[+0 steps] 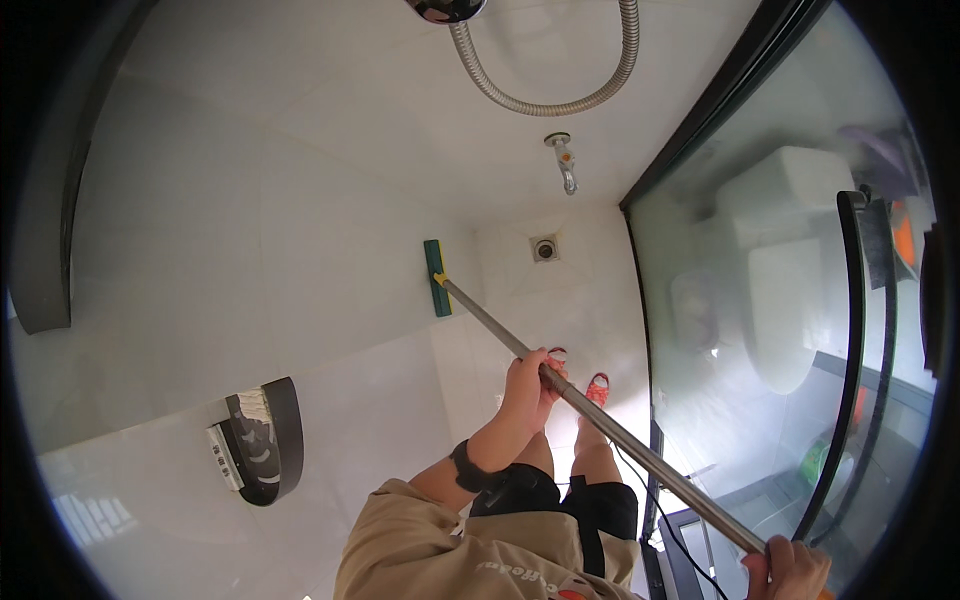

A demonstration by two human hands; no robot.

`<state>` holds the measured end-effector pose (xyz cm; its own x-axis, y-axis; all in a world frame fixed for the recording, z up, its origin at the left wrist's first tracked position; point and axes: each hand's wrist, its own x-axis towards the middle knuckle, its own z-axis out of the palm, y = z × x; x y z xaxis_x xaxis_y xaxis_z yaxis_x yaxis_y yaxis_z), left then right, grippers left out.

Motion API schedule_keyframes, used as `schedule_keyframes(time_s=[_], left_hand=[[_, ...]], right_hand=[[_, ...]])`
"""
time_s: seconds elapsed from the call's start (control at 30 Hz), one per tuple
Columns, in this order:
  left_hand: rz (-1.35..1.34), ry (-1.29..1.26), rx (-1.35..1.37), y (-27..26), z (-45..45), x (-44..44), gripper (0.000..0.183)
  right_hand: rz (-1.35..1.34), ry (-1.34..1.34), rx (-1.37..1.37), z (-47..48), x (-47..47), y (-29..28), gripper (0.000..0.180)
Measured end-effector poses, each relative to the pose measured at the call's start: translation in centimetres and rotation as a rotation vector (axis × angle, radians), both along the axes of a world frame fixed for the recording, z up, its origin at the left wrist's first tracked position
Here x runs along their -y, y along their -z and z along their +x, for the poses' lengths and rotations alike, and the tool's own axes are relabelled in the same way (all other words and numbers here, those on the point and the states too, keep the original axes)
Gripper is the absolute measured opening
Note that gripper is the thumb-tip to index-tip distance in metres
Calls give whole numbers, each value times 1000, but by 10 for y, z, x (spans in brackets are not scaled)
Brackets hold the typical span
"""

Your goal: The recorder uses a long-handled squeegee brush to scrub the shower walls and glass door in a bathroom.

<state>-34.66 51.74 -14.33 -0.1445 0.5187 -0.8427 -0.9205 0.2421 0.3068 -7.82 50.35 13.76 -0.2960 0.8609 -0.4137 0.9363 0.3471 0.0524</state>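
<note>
A long metal pole [637, 448] runs diagonally across the view, from the lower right up to a green and yellow scrubbing head [437, 279]. The head lies against the white tiled wall on the left, low down near the floor. My left hand [536, 386], with a dark band on its wrist, grips the pole around its middle. Around the pole's near end, at the lower right, is my right hand [791, 571]. Both hands are closed on the same pole.
A floor drain [544, 248] lies beyond my feet in red sandals. Ahead are a small wall tap [565, 165] and a metal shower hose [551, 111]. A black-framed glass partition [697, 300] with a black handle stands right, a toilet behind it. A dark wall holder [264, 442] is at left.
</note>
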Motion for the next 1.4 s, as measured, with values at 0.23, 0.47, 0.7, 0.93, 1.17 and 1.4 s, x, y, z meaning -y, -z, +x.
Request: schedule_keyframes(time_s=[0.23, 0.47, 0.7, 0.93, 1.17, 1.4], left_hand=[[42, -31, -81, 6, 0, -7, 13], [-47, -16, -141, 102, -22, -45, 11], [-95, -59, -219, 225, -62, -83, 11], [-147, 26, -194, 337, -94, -102, 14], [-84, 49, -91, 355, -81, -110, 6], [-218, 70, -338, 285, -35, -77, 17]], right_hand=[[18, 7, 21, -8, -14, 12, 18], [-50, 23, 10, -34, -28, 97, 17], [49, -90, 13, -75, -54, 216, 29], [69, -148, -76, -116, -80, 312, 31], [73, -190, -29, -102, -99, 343, 32], [-35, 95, -90, -49, -78, 255, 25]])
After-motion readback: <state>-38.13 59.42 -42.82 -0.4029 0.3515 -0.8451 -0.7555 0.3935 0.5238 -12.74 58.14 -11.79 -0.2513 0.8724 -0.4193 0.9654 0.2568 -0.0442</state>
